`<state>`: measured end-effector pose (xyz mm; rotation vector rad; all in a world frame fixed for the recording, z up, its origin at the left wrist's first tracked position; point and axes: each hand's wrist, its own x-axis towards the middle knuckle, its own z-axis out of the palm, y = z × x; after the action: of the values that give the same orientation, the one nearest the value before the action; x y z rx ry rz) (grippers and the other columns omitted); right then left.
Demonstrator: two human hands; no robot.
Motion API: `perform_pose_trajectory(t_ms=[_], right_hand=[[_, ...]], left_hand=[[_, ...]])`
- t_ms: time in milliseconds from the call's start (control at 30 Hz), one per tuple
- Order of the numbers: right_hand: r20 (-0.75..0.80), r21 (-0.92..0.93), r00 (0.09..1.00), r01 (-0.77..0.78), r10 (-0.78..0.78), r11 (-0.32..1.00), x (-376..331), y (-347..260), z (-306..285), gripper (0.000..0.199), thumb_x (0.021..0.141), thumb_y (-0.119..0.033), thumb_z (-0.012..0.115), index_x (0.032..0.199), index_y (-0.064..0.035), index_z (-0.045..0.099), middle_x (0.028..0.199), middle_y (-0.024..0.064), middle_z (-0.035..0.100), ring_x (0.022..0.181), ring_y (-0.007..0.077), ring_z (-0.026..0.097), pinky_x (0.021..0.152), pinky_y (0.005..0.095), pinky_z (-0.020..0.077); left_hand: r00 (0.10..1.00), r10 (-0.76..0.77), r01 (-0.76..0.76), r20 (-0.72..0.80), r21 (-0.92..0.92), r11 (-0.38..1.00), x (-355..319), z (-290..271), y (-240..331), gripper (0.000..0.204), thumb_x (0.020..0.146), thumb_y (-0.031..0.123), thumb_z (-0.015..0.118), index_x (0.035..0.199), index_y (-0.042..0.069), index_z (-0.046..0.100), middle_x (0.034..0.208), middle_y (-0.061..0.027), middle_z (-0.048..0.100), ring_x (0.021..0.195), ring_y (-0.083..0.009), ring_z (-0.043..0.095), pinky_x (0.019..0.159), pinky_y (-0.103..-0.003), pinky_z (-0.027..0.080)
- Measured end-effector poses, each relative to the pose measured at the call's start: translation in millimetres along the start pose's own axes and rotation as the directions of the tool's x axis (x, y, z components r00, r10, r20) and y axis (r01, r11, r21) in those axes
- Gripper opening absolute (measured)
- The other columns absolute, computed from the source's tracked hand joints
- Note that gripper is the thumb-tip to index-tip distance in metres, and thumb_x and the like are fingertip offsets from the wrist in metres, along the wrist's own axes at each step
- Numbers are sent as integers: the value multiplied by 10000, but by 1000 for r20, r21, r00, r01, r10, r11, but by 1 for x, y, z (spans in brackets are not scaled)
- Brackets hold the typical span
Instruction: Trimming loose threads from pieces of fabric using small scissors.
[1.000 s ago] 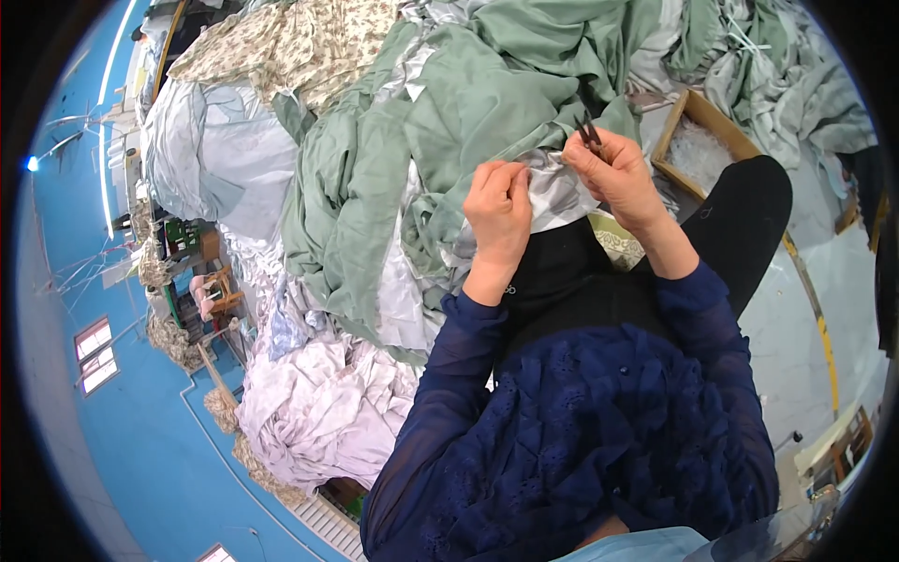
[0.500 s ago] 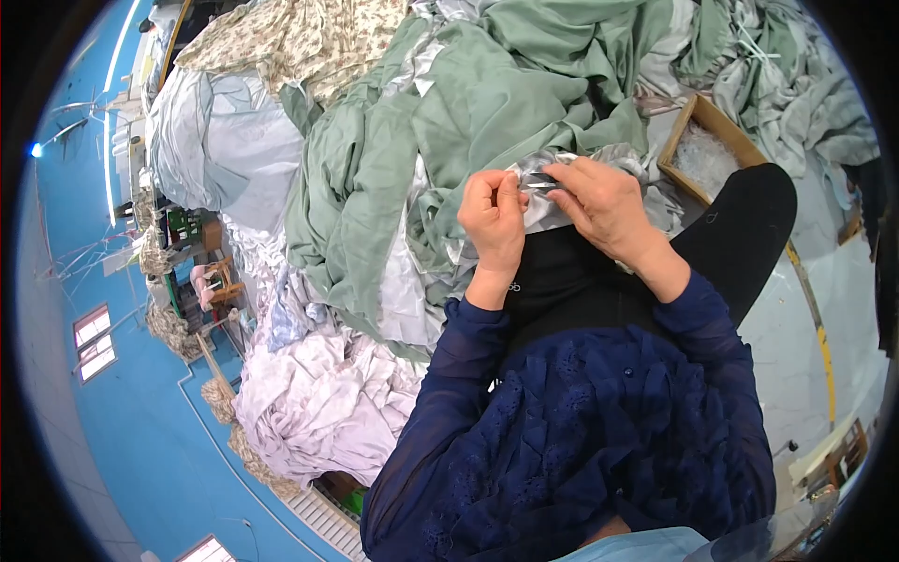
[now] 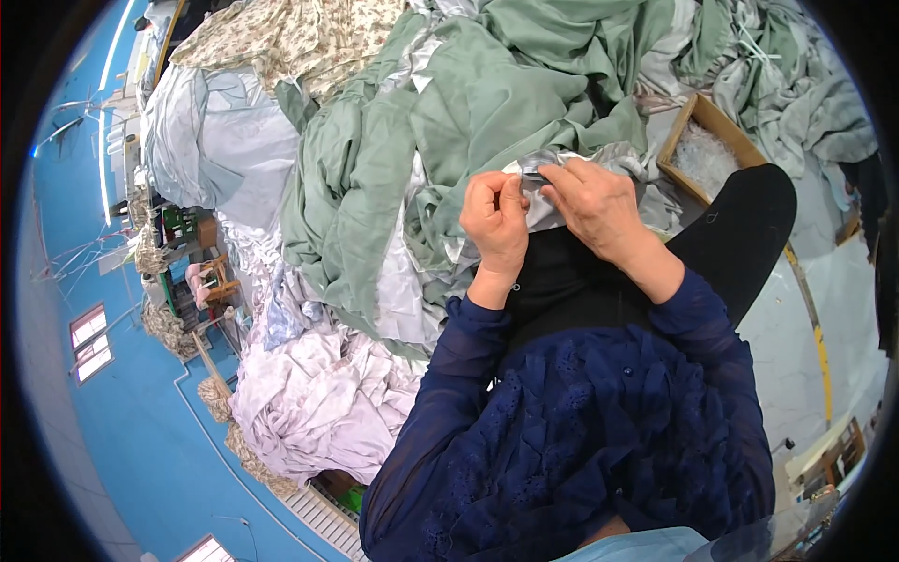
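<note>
"How does the left hand (image 3: 496, 220) stand?"
"Thumb and curled fingers press together at the edge of the white cloth (image 3: 545, 214) — whatever sits between the tips is too small to tell."
"And the right hand (image 3: 599, 208)?"
"It pinches the snips (image 3: 532, 173), mostly hidden under its fingers. Only a dark bit shows, pointing toward the left fingertips; I cannot tell how the blades stand."
"Where is the white cloth?"
"Under and between both hands, just beyond the black trousers (image 3: 581, 281), beside the heap of green cloth (image 3: 375, 187)."
"What is near the right knee (image 3: 773, 192)?"
"A box (image 3: 730, 133) — pale, crumpled scraps (image 3: 704, 157) lie inside."
"And over to the left?"
"Pink cloth (image 3: 318, 403) in a pile, pale blue cloth (image 3: 220, 140) farther up, floral cloth (image 3: 300, 42) beyond that."
</note>
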<state>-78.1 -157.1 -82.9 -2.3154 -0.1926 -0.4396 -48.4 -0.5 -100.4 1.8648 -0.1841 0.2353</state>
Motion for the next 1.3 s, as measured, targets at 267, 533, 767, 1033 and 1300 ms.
perform_pose_trajectory(t_ms=[267,533,767,1033,1300], right_hand=[[-37,21,999,1,0,1000,-1,2,2,265,773,-125,739,1023,-88,662,756,65,564,687,265,608,564,368,481],[-43,63,999,24,-22,998,-3,2,2,287,767,-114,744,1040,-82,661,757,70,566,661,267,603,563,364,481],[-86,192,995,-32,50,981,-5,5,-5,284,803,-97,727,1072,-50,649,811,93,615,668,248,599,570,319,474],[21,627,882,-378,470,682,-17,32,-20,215,925,-101,655,1106,6,611,851,-4,617,731,52,515,648,230,439],[75,580,911,-370,405,726,-13,67,-32,118,883,-88,679,965,-4,679,831,-8,605,720,71,518,617,237,408]], left_hand=[[1000,-2,2,-1,-13,1000,0,0,-3,110,910,24,646,830,2,573,824,-71,603,544,-95,575,488,-230,450],[996,-93,93,-1,-105,990,-1,-1,-1,99,961,73,601,886,18,567,729,-18,584,567,-47,544,498,-188,453],[987,-156,147,-27,-202,968,1,-6,15,101,937,29,615,851,-3,571,865,-58,599,577,-67,557,505,-200,451],[860,279,-305,427,-8,952,-9,8,75,114,838,-77,612,921,-6,646,815,-119,619,600,-170,600,531,-278,484],[697,193,-550,691,340,763,1,10,84,195,706,17,619,891,67,655,746,-115,589,739,-327,572,655,-438,428]])
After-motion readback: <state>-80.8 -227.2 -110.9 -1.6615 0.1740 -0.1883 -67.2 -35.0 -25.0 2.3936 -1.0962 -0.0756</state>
